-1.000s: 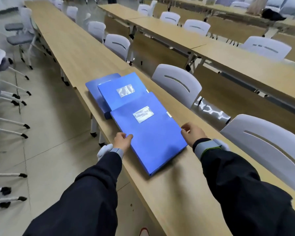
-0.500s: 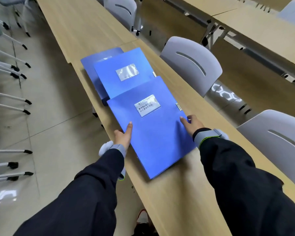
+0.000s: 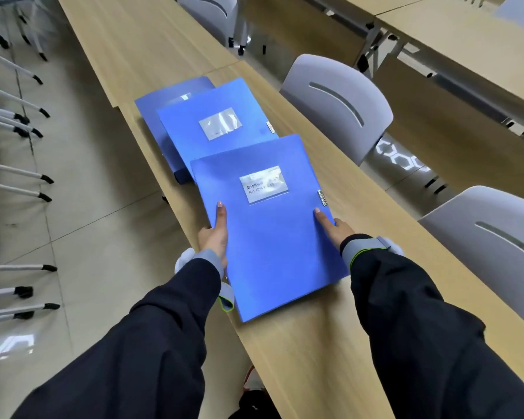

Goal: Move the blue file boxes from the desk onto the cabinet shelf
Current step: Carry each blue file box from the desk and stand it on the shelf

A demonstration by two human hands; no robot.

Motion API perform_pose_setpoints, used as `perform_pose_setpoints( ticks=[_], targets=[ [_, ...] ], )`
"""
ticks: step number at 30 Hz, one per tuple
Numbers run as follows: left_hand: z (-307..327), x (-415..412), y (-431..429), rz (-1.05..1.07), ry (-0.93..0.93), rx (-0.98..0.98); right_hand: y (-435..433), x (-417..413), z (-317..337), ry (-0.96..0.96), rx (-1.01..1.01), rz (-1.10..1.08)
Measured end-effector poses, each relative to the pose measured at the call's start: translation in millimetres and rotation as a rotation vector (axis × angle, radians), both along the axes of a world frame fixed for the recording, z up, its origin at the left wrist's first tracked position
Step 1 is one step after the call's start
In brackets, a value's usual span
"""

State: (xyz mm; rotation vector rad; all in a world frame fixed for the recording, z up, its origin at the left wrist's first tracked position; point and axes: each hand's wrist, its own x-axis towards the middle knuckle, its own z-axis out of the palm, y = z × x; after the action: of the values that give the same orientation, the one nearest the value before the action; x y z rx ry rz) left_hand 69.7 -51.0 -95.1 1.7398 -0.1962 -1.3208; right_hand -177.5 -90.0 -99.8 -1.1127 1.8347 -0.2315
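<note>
Head view: I see both hands now clamping the nearest blue file box (image 3: 273, 228) at centre frame, where a second ago they only touched its near corners. My left hand (image 3: 215, 234) lies along its left edge, forefinger stretched flat on the lid, the rest wrapped under, I judge. My right hand (image 3: 335, 226) presses the right edge, forefinger extended on top. The box rests on the desk (image 3: 330, 343), overlapping the second box (image 3: 215, 125); a third box (image 3: 161, 101) sits behind, upper left. I judge the lift comes next. No cabinet shelf is in frame.
</note>
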Motion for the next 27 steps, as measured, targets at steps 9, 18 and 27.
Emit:
perform_pose_setpoints(
  ticks=[9, 18, 27],
  targets=[
    [66.6, -17.2, -16.2, -0.074, -0.015, -0.236, 15.1, -14.2, 53.5, -0.243, -0.288, -0.336],
    [154.6, -96.2, -45.6, -0.449, 0.048, -0.506, 63.2, -85.4, 148.7, -0.178, -0.612, -0.602],
    [222.6, -222.0, -10.9, -0.953, 0.164, -0.731, 211.3, -146.2, 208.8, 0.131, -0.787, -1.07]
  ],
)
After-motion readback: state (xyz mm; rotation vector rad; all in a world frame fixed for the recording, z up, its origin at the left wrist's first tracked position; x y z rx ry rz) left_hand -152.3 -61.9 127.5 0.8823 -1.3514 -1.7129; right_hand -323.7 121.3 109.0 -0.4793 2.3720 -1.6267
